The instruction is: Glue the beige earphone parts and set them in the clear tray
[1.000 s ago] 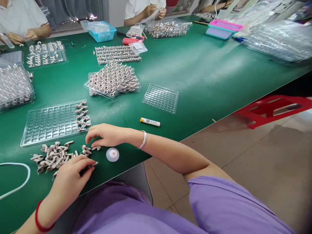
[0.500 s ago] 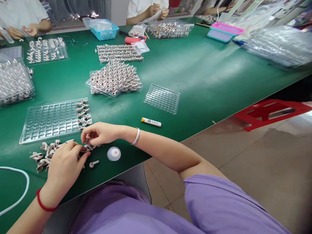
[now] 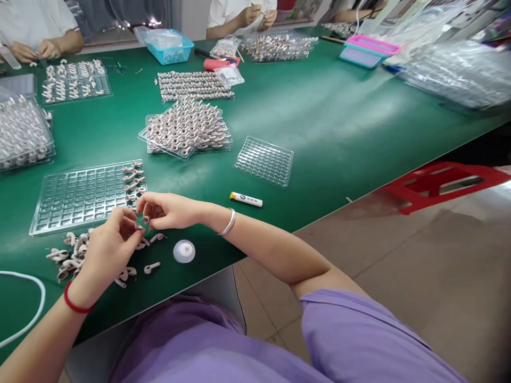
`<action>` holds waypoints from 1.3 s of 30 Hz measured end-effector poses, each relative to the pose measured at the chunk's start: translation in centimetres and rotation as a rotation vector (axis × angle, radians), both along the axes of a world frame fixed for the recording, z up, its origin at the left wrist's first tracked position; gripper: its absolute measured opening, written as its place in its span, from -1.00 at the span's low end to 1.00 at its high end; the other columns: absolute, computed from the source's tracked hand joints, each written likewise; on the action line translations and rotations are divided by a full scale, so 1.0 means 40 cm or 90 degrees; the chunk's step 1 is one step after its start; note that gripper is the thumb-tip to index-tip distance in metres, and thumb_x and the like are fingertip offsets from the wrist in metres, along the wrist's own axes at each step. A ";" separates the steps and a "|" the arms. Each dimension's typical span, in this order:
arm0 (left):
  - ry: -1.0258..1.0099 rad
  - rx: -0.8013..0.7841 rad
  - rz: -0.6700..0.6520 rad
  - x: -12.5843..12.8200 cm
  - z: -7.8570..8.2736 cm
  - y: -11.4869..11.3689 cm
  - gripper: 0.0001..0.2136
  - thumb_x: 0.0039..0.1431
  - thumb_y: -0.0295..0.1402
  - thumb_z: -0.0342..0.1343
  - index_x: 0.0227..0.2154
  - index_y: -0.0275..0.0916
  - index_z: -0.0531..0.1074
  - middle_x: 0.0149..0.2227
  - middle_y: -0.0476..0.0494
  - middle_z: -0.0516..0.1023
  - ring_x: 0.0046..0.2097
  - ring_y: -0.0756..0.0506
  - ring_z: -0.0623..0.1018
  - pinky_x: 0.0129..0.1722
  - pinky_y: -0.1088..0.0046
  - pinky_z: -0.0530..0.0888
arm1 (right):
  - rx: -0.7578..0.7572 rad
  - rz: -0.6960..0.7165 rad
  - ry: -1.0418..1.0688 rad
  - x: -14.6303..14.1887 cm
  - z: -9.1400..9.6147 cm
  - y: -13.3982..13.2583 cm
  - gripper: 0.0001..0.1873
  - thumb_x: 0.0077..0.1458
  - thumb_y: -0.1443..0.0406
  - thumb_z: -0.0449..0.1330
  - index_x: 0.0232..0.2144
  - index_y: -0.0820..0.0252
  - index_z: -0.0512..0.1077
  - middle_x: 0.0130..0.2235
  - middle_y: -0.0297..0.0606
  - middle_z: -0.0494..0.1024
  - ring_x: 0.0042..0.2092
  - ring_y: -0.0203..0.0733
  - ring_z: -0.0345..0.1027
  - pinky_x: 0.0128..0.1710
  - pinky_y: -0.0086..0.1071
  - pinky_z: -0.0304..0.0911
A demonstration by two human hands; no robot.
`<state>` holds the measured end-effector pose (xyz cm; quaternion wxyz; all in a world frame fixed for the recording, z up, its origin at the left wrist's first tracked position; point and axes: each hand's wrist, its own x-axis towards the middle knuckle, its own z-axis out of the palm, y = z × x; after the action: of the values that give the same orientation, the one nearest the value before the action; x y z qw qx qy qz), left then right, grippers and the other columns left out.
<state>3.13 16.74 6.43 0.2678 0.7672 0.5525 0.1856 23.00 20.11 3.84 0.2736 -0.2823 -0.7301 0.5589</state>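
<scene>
My left hand (image 3: 112, 239), with a red band at the wrist, pinches a small white earbud shell (image 3: 138, 226) between thumb and fingers. Close beside it, my right hand (image 3: 170, 210), wearing a silver bangle, grips another earbud shell (image 3: 146, 219) at its fingertips. Both hands are just above the front right corner of a clear plastic tray (image 3: 80, 194). Rows of earbud shells (image 3: 133, 178) fill that tray's right end. A loose pile of earbud shells (image 3: 75, 252) lies left of and partly behind my left hand. One single earbud shell (image 3: 151, 267) rests nearer the table edge.
A round white-and-clear container (image 3: 184, 251) and a white tube marked BMW (image 3: 246, 199) lie to the right. Beyond are a small clear tray (image 3: 264, 161) and stacked filled trays (image 3: 183, 130). A white cable (image 3: 38, 303) curves at left. Co-workers' hands (image 3: 50, 49) work across the table.
My left hand has lifted from the pile toward the tray, now with an earbud shell showing at its fingertips. My right hand has shifted slightly up, its earbud shell more visible.
</scene>
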 end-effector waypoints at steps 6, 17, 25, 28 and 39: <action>0.111 0.106 -0.089 -0.031 -0.027 0.007 -0.77 0.17 -0.15 0.07 -0.22 -0.08 0.53 -0.35 -0.05 0.61 -0.32 -0.17 0.55 -0.30 0.31 0.43 | 0.153 -0.038 -0.219 0.019 0.021 -0.002 -0.79 0.07 0.48 0.17 -0.20 0.24 0.36 -0.31 -0.31 0.47 -0.31 -0.28 0.33 -0.25 -0.38 0.22; 0.198 0.145 -0.247 -0.037 -0.013 0.001 -0.65 0.28 -0.22 -0.13 -0.22 -0.17 0.58 -0.25 -0.17 0.57 -0.29 -0.15 0.55 -0.29 0.33 0.46 | 0.129 0.037 -0.221 0.157 0.057 -0.175 -0.37 -0.01 0.40 0.31 0.11 0.20 0.25 -0.06 -0.17 0.42 -0.08 -0.18 0.34 -0.13 -0.35 0.31; 0.243 0.101 -0.230 -0.017 0.007 -0.017 -0.74 0.20 -0.24 -0.06 -0.43 -0.17 0.51 -0.39 -0.11 0.56 -0.43 -0.12 0.52 -0.40 0.35 0.40 | -0.010 -0.190 0.011 0.097 -0.029 -0.275 -0.63 0.08 0.25 0.28 -0.06 0.20 0.35 -0.04 -0.13 0.47 -0.07 -0.15 0.36 -0.03 -0.25 0.28; 0.209 0.104 -0.188 -0.018 0.004 -0.024 -0.81 0.17 -0.26 -0.04 -0.41 -0.17 0.46 -0.41 -0.05 0.56 -0.41 -0.10 0.53 -0.40 0.39 0.38 | -0.151 -0.208 0.132 0.089 -0.046 -0.301 -0.59 0.10 0.21 0.24 -0.03 0.20 0.29 -0.11 -0.17 0.46 -0.15 -0.21 0.38 -0.13 -0.30 0.32; 0.045 0.301 -0.084 -0.052 -0.008 -0.119 -0.90 0.22 -0.39 0.13 -0.21 -0.13 0.46 -0.23 -0.01 0.61 -0.24 -0.05 0.59 -0.18 0.43 0.47 | -0.185 -0.331 0.193 0.006 -0.047 -0.337 -0.48 0.10 0.24 0.21 0.07 0.05 0.13 -0.11 -0.23 0.36 -0.22 -0.26 0.29 -0.28 -0.38 0.27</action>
<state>1.04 11.97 6.12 0.0730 0.8491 0.4511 0.2648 23.23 6.62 1.98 0.4690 -0.4089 -0.4975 0.6044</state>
